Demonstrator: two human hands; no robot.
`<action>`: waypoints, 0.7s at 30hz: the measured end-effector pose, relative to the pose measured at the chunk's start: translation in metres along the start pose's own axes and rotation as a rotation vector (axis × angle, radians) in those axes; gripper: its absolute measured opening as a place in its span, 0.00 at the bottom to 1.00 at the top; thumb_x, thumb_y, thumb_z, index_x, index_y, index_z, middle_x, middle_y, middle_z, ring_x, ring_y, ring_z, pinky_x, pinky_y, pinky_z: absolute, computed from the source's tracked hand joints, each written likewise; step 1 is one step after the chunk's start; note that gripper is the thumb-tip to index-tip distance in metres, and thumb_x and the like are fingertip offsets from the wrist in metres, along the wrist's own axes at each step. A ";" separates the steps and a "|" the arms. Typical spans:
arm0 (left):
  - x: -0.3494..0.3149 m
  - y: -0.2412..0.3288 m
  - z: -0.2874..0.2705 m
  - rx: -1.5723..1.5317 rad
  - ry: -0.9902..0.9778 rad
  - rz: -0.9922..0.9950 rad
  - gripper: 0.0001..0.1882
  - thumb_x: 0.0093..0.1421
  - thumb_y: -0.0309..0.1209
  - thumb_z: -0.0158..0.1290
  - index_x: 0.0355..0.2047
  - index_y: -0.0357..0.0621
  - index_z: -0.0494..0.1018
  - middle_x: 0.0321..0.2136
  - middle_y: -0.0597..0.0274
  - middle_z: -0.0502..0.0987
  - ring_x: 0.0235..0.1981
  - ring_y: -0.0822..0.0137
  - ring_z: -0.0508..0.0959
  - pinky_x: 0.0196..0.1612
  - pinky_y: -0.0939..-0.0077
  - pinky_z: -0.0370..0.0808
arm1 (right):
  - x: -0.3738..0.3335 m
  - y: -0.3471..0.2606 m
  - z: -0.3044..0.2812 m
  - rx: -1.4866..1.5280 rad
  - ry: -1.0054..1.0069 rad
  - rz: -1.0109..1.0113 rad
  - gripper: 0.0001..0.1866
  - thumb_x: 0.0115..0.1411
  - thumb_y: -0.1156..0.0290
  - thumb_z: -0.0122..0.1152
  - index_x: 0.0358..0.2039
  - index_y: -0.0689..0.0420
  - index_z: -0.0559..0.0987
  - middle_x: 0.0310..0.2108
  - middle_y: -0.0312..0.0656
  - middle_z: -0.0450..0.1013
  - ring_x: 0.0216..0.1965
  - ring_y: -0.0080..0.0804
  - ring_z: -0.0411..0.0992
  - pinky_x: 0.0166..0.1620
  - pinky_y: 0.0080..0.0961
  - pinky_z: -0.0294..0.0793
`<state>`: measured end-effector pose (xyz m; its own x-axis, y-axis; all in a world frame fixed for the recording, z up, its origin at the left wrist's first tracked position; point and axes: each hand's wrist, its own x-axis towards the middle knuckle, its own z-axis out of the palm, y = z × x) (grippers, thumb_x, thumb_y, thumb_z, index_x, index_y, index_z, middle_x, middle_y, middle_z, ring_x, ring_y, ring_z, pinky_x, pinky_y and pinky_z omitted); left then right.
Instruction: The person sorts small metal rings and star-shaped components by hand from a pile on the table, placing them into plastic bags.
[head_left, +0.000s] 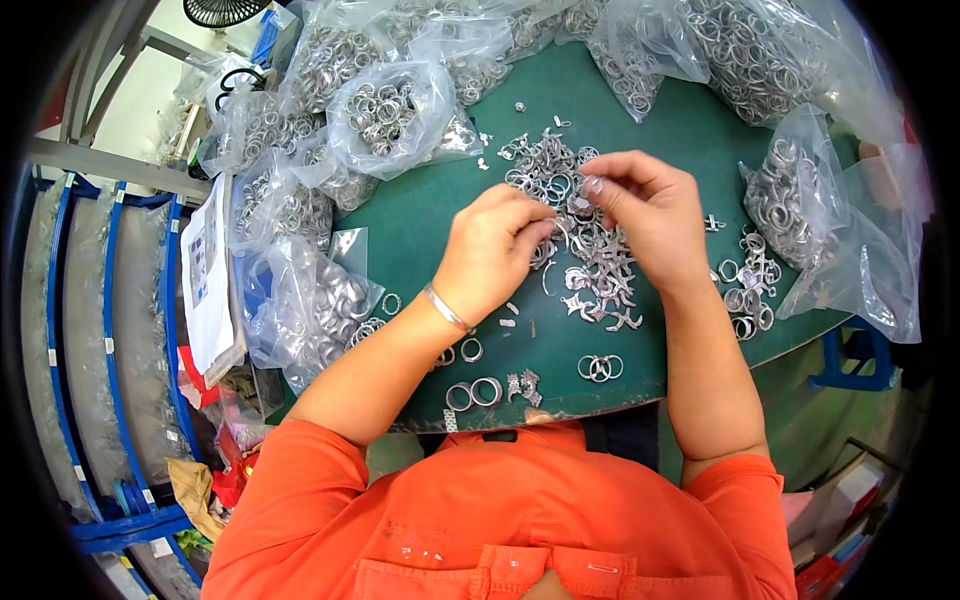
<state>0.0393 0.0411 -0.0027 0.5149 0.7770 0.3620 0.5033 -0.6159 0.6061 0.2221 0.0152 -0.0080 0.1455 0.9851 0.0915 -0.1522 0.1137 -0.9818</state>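
Note:
My left hand (490, 255), with a bangle (448, 309) on the wrist, pinches a small curved silver-coloured piece (562, 233) whose kind I cannot make out. Across from it, my right hand (655, 215) has thumb and forefinger closed on what looks like a silver ring (580, 205) with a chunky top, partly hidden by the fingers. Both hands are over the middle of a loose pile of silver-coloured metal castings (600, 275). The pile spreads beyond and between them, with rings and jagged shapes in it.
Clear bags of rings (385, 115) crowd the green table's (550, 90) left and far sides. Another bag (790, 195) lies right, beside loose rings (745, 300). Several rings (472, 393) sit near the front edge. Blue-framed racks (110, 330) stand left; a blue stool (855, 355) stands right.

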 end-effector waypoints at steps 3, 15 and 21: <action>-0.002 -0.003 0.000 -0.381 0.064 -0.351 0.08 0.52 0.20 0.58 0.33 0.38 0.77 0.27 0.60 0.78 0.28 0.69 0.78 0.32 0.80 0.74 | -0.003 0.001 0.006 -0.045 -0.165 0.124 0.08 0.54 0.81 0.60 0.36 0.63 0.80 0.25 0.35 0.75 0.23 0.15 0.69 0.25 0.13 0.69; 0.015 0.001 -0.001 -0.369 0.022 -0.191 0.11 0.53 0.23 0.60 0.37 0.34 0.74 0.35 0.56 0.76 0.38 0.64 0.77 0.39 0.75 0.74 | 0.001 0.004 0.004 0.245 -0.027 0.072 0.06 0.59 0.79 0.56 0.37 0.64 0.76 0.31 0.40 0.76 0.28 0.20 0.73 0.28 0.15 0.74; 0.028 -0.021 0.002 0.286 -0.077 -0.003 0.13 0.50 0.29 0.60 0.36 0.40 0.75 0.32 0.55 0.72 0.36 0.54 0.74 0.40 0.66 0.70 | 0.003 -0.006 0.004 0.361 0.136 0.098 0.07 0.60 0.79 0.54 0.39 0.65 0.74 0.30 0.41 0.75 0.27 0.21 0.73 0.28 0.15 0.75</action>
<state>0.0443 0.0751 -0.0063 0.5587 0.7735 0.2992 0.6743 -0.6337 0.3790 0.2198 0.0179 -0.0018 0.2374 0.9703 -0.0465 -0.5018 0.0816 -0.8611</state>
